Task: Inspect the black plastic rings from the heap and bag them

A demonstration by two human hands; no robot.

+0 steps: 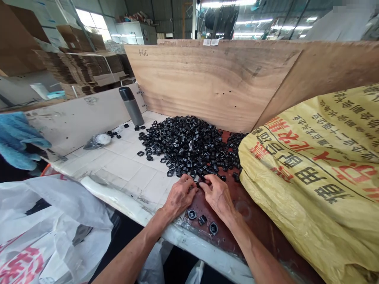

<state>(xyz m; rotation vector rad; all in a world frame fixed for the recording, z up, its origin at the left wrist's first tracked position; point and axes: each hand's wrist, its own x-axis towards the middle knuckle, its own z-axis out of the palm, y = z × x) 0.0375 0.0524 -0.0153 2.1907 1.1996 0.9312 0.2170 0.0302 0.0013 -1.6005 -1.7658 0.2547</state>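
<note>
A heap of small black ring-shaped plastic parts (189, 138) lies across the middle of the table. At the heap's near edge, my left hand (180, 194) has its fingers curled in a pinch; what they hold is hidden. Close beside it, my right hand (218, 194) bends thumb and fingers together around a small black plastic part, only partly visible. Between the fingertips of both hands shows a small pale grey piece (196, 179). Nearer me lie two round black knob-like parts, one left (192, 214) and one right (213, 228), with a black part (202, 219) on its side between them.
A full yellow woven sack (314, 169) takes up the right side. Wooden boards (207, 83) wall off the back. A grey bottle with black cap (132, 106) and a small plastic bag (97, 141) stand left. White plastic bags (56, 225) hang by the front edge.
</note>
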